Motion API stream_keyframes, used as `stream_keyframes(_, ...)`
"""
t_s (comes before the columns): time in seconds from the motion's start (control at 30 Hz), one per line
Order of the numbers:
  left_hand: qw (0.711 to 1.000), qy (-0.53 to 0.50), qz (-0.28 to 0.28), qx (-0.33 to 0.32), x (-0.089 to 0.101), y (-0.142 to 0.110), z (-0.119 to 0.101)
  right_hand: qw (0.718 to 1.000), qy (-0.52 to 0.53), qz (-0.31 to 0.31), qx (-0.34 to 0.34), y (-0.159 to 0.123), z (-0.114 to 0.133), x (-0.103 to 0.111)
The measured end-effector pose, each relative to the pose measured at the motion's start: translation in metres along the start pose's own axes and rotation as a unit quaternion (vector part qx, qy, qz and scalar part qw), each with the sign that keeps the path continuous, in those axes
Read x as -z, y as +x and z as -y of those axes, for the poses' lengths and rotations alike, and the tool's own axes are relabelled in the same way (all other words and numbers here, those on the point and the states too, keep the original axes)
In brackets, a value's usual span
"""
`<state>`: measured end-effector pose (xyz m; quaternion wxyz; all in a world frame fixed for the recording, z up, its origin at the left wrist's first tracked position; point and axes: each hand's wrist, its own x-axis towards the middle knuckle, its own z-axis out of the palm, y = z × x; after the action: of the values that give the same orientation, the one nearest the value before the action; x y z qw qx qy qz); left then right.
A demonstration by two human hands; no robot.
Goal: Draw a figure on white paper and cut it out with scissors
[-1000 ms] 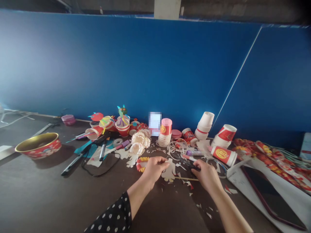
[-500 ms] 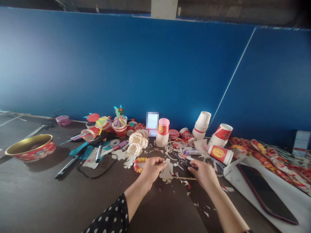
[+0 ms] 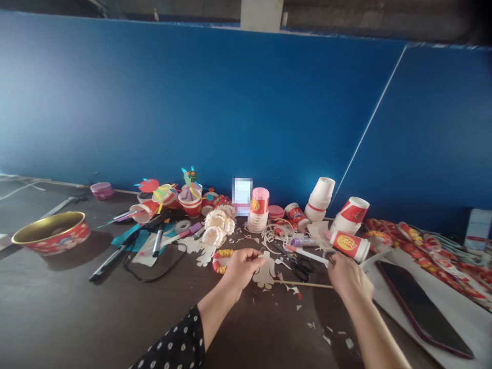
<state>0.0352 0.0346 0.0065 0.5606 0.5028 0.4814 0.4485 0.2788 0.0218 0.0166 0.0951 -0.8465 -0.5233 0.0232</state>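
My left hand [image 3: 244,266] pinches the edge of a pale paper cutout [image 3: 264,271] between thumb and fingers, low over the table. A red and yellow paper ring [image 3: 220,261] lies just behind that hand. My right hand [image 3: 350,277] has its fingers curled downward at the end of a white stick-like piece with a pink tip [image 3: 307,253]; whether it grips this piece is hidden. Black-handled scissors [image 3: 300,265] lie on the table between my hands. A printed red paper cup [image 3: 349,245] lies on its side just beyond the right hand.
At the right, a dark phone [image 3: 425,307] rests on a white tray-like sheet [image 3: 400,312]. Stacked cups [image 3: 257,218], a purple glue stick [image 3: 303,241] and paper scraps [image 3: 295,291] spread across the middle. A gold-lined tin [image 3: 52,241] and a pen [image 3: 113,261] are at left.
My right hand has moved right, away from the scissors, which now lie uncovered on the table. My left hand keeps the paper cutout in nearly the same place.
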Motion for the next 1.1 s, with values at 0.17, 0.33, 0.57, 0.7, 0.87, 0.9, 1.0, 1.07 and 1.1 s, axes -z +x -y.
stream_keyframes(0.17,1.0,0.004,0.005,-0.003,0.0,0.001,0.002,1.0,-0.006,0.029,-0.001,0.001,-0.005,-0.001)
stream_keyframes(0.33,1.0,0.006,0.008,-0.004,0.0,0.002,0.003,0.999,-0.002,0.034,0.001,-0.001,-0.003,0.002)
stream_keyframes(0.57,1.0,0.007,0.006,-0.01,0.0,0.002,0.004,0.998,0.055,0.019,-0.023,0.002,-0.003,-0.001)
stream_keyframes(0.7,1.0,0.001,-0.004,-0.005,-0.002,-0.001,0.001,0.987,0.149,-0.03,-0.06,0.006,-0.006,0.002)
stream_keyframes(0.87,1.0,-0.005,-0.015,0.005,-0.004,-0.001,-0.001,0.923,0.365,-0.084,-0.087,0.01,-0.009,0.0)
stream_keyframes(0.9,1.0,-0.007,-0.016,0.007,-0.004,-0.001,0.0,0.901,0.417,-0.085,-0.087,0.01,-0.007,-0.003)
stream_keyframes(1.0,1.0,-0.03,-0.001,0.01,-0.005,0.001,0.002,0.808,0.585,-0.054,-0.052,0.004,0.004,-0.008)
stream_keyframes(1.07,0.999,-0.046,0.021,0.001,-0.005,0.0,0.003,0.74,0.671,-0.018,-0.027,-0.002,0.014,-0.009)
stream_keyframes(1.1,0.998,-0.051,0.031,-0.005,-0.006,-0.001,0.002,0.711,0.703,0.006,-0.017,-0.006,0.019,-0.008)
